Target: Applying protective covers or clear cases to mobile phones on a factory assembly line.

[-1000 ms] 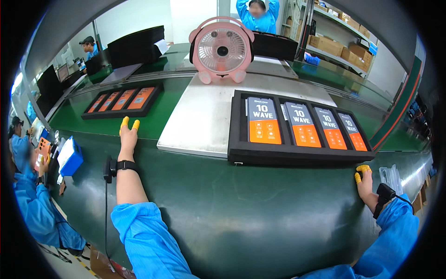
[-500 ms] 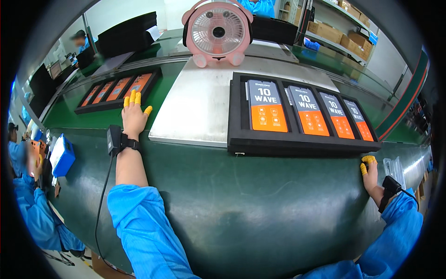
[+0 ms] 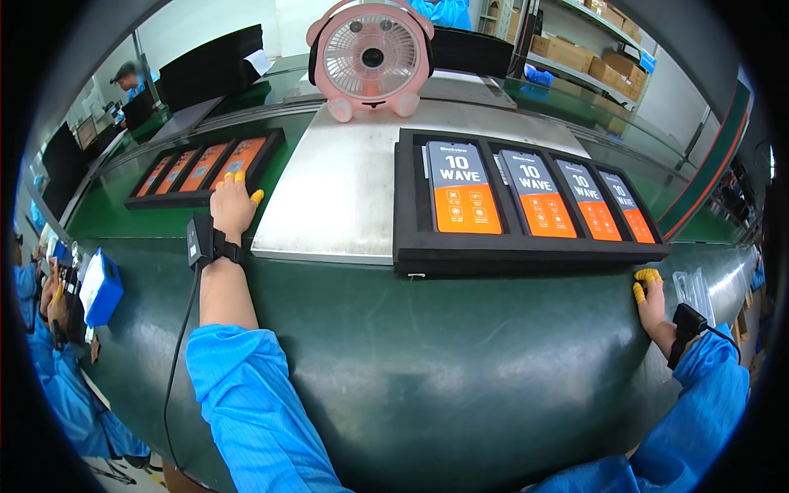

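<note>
My left hand, with yellow finger cots, reaches to a black tray on the left. Its fingertips overlap the near right part of that tray, with the thumb spread apart. Several orange-faced flat items lie in the tray's slots. On the right, a larger black tray holds several phones with grey and orange faces in separate slots. My right hand, also in yellow cots, is by this tray's near right corner. Its fingers are loosely bent, a gap shows beside the thumb, and nothing is visible in it.
A pink fan stands behind a pale metal plate. Clear plastic pieces lie beside my right wrist. A blue bin sits at the left, near a co-worker's arm. A cable trails from my left wrist.
My left hand has drawn back slightly toward me, its fingers now less extended over the left tray. My right hand has barely moved. The whole view has shifted a little.
</note>
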Demonstrator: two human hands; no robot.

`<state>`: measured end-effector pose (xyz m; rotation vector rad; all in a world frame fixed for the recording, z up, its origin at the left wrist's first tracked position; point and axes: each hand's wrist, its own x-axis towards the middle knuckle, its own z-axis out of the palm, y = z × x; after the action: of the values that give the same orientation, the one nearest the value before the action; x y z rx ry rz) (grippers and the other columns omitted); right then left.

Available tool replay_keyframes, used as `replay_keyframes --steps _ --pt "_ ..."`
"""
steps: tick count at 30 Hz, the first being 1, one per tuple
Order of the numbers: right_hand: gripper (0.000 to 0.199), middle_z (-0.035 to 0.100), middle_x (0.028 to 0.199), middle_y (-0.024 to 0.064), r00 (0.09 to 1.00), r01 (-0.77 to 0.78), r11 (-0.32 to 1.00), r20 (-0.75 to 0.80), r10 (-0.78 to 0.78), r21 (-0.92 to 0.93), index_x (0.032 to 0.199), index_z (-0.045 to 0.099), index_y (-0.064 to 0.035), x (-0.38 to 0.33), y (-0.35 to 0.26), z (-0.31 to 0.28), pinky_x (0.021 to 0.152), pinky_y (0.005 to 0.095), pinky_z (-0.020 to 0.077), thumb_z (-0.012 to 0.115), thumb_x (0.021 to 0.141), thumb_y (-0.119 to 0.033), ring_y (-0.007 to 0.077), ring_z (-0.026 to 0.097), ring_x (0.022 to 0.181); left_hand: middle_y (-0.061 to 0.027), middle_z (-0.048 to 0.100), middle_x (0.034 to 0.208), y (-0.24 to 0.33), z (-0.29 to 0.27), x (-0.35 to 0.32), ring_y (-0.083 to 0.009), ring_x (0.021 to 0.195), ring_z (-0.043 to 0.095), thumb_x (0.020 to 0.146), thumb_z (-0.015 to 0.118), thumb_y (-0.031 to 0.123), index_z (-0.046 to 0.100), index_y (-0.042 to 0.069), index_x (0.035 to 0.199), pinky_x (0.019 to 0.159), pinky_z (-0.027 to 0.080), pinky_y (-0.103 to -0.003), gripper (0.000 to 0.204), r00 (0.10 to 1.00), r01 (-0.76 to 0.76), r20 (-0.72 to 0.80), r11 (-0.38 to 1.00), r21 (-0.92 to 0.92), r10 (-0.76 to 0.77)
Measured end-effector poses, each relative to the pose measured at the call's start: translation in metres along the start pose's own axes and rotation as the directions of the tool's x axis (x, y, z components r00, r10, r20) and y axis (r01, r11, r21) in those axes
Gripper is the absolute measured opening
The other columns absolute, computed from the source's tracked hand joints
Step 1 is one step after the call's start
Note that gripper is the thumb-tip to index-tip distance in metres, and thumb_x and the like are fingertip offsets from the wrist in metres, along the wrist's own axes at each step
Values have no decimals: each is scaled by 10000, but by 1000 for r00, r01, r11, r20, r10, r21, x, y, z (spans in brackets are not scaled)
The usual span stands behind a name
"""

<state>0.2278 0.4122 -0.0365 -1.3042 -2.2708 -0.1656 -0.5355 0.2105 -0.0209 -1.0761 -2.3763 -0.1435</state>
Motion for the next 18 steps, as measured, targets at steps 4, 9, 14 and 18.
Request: replay_keyframes --steps 4,9,14,18 --pt "181 532 1025 150 1000 -31 999 -6 31 26 983 539 -25 -2 -4 0 896 385 371 561 806 -52 345 477 1003 -137 594 966 -7 -14 -13 -299 897 598 728 695 284 623 20 931 752 481 -407 339 998 62 -24 991 -117 -65" --pt "217 536 1021 154 998 -58 998 -14 59 36 989 553 -39 2 -10 3 895 403 385 591 778 -76 358 478 1018 -129 629 791 -44 -46 -39 -277 783 618 667 723 190 629 35 879 694 468 -379 279 936 176 -161 810 -559 -315" --pt "233 533 1025 161 995 -98 994 -27 99 48 984 559 -31 1 -22 -1 888 412 400 609 763 -82 365 494 1000 -96 548 620 -20 -102 -99 -257 574 536 572 772 86 560 9 750 567 428 -365 288 998 44 -8 771 -635 -63" --pt "232 540 1008 164 993 -105 992 -38 108 73 971 568 -28 3 -24 2 864 414 414 618 753 -87 359 505 975 -110 521 687 -4 -106 -156 -282 629 516 580 752 72 540 15 766 583 415 -365 289 987 -68 -158 837 -543 -22"
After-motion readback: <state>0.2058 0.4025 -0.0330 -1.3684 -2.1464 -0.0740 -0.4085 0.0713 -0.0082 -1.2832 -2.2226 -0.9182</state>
